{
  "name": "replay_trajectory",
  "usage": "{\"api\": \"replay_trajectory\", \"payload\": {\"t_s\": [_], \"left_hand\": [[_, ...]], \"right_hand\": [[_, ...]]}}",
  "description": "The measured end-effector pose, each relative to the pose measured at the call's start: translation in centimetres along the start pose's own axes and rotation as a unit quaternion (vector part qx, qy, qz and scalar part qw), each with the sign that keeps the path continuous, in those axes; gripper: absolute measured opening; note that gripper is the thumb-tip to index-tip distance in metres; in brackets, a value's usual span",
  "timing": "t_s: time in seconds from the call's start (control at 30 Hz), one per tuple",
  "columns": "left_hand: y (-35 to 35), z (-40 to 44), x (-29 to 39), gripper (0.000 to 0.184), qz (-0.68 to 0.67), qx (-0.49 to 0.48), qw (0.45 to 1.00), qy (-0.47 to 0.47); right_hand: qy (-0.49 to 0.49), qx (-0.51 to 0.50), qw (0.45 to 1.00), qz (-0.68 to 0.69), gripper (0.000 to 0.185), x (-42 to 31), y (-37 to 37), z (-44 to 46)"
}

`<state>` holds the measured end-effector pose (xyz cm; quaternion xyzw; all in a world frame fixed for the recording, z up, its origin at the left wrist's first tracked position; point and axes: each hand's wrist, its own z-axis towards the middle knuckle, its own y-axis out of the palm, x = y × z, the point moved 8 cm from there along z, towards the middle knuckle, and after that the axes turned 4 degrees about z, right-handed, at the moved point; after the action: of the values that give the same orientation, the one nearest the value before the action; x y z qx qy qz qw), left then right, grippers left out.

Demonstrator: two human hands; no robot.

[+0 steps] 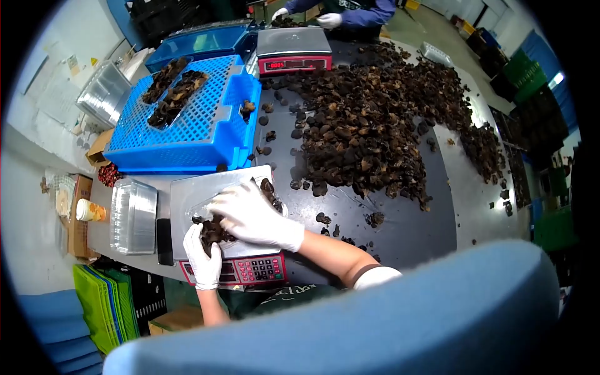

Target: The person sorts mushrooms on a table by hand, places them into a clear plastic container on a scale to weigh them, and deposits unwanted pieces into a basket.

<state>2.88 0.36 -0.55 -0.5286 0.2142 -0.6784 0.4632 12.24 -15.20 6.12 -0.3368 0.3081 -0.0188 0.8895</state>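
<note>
Both my hands wear white gloves and are over the metal plate of a red-trimmed scale (181, 187). My left hand (203, 256) rests at the lower left of a clear plastic tray (199, 209), its thumb and fingers round dark dried mushroom pieces (215, 232). Motion blurs my right hand (256, 215), which is over the tray's middle; its fingertips cannot be made out. More dark pieces (269, 190) show at the tray's right end. A large pile of dark dried mushroom pieces (362, 125) covers the table to the right.
A blue crate (181, 147) holds filled trays. Behind it are a second scale (294, 44) and a co-worker's gloved hands (329, 20). Stacked clear trays (133, 215), a paper cup (90, 210) and a black phone-like object (164, 242) are at left. A blue curved surface (350, 312) fills the bottom.
</note>
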Motion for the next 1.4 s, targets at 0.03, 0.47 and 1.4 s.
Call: {"api": "replay_trajectory", "payload": {"t_s": [0.03, 0.47, 1.4], "left_hand": [[-0.2, -0.2, -0.4, 0.062, -0.015, 0.005, 1.0, 0.002], [-4.8, -0.3, -2.9, 0.053, -0.009, 0.089, 0.995, -0.039], [2.8, -1.3, -9.8, 0.034, -0.248, -0.049, 0.939, -0.235]], "right_hand": [[0.054, 0.012, 0.998, 0.022, 0.036, 2.2, -1.6, -0.8], [0.378, 0.029, 0.922, -0.08, 0.013, 18.5, -6.3, -21.3], [0.405, -0.077, 0.857, 0.31, 0.044, 10.0, -0.9, -13.4]]}}
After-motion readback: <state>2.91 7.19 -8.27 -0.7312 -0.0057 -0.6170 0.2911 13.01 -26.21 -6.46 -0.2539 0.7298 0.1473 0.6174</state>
